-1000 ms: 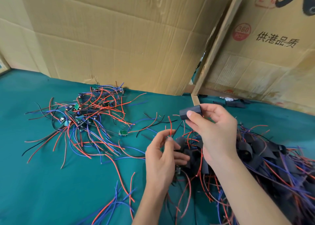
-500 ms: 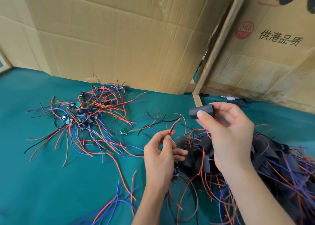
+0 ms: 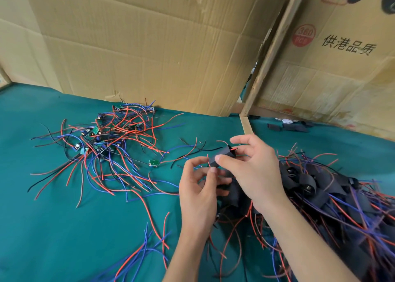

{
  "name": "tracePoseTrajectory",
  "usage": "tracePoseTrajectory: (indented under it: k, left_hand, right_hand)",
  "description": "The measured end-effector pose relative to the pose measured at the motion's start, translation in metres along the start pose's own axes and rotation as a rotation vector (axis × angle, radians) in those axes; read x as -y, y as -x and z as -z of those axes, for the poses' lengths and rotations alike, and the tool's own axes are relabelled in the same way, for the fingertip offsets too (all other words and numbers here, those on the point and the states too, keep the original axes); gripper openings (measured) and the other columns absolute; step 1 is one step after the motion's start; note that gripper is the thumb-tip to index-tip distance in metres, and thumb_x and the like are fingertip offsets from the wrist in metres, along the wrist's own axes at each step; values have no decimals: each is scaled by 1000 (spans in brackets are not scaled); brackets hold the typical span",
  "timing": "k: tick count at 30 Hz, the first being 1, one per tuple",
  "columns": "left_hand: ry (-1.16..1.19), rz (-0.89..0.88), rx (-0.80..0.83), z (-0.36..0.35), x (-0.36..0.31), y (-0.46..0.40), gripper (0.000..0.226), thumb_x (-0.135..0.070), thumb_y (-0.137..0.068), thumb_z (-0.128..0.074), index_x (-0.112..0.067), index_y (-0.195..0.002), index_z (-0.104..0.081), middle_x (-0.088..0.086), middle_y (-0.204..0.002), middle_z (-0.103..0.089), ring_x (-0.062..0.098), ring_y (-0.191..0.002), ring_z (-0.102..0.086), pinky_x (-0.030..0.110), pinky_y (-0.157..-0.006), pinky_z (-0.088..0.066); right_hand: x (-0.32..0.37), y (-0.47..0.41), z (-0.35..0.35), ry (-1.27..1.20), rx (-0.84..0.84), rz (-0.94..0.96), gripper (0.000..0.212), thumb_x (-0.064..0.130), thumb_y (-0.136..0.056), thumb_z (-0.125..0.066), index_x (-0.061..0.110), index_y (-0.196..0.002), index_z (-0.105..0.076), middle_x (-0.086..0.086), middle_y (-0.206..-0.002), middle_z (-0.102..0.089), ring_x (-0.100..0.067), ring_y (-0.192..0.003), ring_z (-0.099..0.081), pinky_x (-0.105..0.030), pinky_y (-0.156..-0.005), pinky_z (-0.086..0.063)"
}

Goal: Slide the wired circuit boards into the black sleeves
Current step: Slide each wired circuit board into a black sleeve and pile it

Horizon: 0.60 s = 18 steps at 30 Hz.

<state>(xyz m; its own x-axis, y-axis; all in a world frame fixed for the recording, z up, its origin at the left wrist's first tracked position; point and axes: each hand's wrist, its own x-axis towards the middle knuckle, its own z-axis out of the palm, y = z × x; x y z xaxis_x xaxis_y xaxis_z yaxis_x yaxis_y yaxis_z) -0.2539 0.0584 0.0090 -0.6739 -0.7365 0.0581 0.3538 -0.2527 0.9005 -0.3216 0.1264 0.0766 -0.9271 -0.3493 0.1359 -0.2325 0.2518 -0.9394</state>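
Observation:
My right hand (image 3: 254, 170) holds a black sleeve (image 3: 222, 156) between thumb and fingers above the green table. A red wire tip pokes out of the sleeve's far end. My left hand (image 3: 199, 187) is just below and left of the sleeve, thumb and forefinger pinching the wires at its near end; the board itself is hidden. A tangled heap of bare wired circuit boards (image 3: 106, 136) lies at the left. One loose green board (image 3: 154, 163) lies between that heap and my hands. A pile of sleeved boards (image 3: 320, 194) lies at the right.
Cardboard walls (image 3: 149, 46) close off the back of the green table (image 3: 53, 228). A wooden strip (image 3: 245, 125) divides the table top. Several spare black sleeves (image 3: 286, 127) lie behind it at the back right. Loose red and blue wires (image 3: 147, 245) trail toward the front edge.
My right hand lowered the sleeve down and left to meet my left hand. The wires now run through the sleeve, with a red tip out of the far end.

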Motion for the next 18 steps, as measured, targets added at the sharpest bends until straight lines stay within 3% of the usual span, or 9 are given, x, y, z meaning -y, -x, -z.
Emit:
tracePoseTrajectory:
  k: [4,7,10,13,16,18]
  left_hand:
    - [-59,12,65,1,4,2,33,4,-95,-46,-21,-117,-48,6,-93,-76,27,-77,-75,29,-56,-56]
    - [-154,4,95,0,7,1,42,-11,-81,-53,-30,-119,-55,0,-97,-74,21,-72,-72,29,-58,-55]
    - [-281,-72,111,3,9,0,37,-16,-85,-56,-33,-117,-63,-5,-100,-73,12,-70,-64,27,-67,-54]
    - [-334,-136,137,3,7,2,29,-8,-95,-51,-33,-99,-65,-10,-82,-71,6,-68,-60,17,-65,-47]
    - [-338,-124,155,2,6,1,32,-5,-94,-48,-32,-99,-65,-10,-79,-68,8,-68,-59,20,-64,-48]
    - [-320,-87,148,2,6,1,30,-9,-87,-47,-34,-93,-63,-7,-76,-67,11,-66,-58,25,-64,-49]
  right_hand:
    - [10,-13,11,153,117,-83,47,14,-66,-88,27,-107,-67,2,-81,-78,-14,-67,-71,-33,-75,-57]
    - [14,-12,13,230,293,-98,42,13,-67,-87,25,-103,-68,1,-74,-78,-12,-57,-66,-34,-70,-57]
    - [10,-8,12,253,404,-69,31,16,-73,-86,22,-98,-68,-2,-70,-76,-18,-59,-65,-38,-68,-57]
    - [7,-8,12,256,414,16,16,27,-85,-80,22,-96,-71,-5,-72,-76,-24,-62,-66,-47,-74,-58]
    - [6,-9,13,389,344,175,9,35,-89,-74,26,-90,-76,8,-74,-77,-11,-70,-71,-34,-72,-57]
    - [10,-12,16,380,293,229,6,26,-88,-76,26,-83,-79,13,-73,-75,-4,-67,-69,-26,-68,-54]
